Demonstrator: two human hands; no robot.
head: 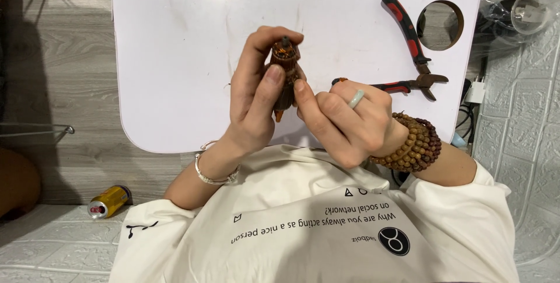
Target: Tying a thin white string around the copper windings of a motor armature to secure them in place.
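Observation:
A small brown-orange cylindrical object (286,76) with a dark tip is held upright above the white tabletop (175,55). My left hand (256,96) wraps it from the left, thumb along its side and fingers behind its top. My right hand (347,116), wearing a pale ring and wooden bead bracelets, pinches its lower part from the right. A thin silver bangle sits on my left wrist.
Red-and-black pliers (411,41) lie open on the table at the right, next to a round hole (440,24) in the tabletop. A yellow can (109,201) lies on the floor at lower left. Cables, a white plug and clear plastic sit right of the table.

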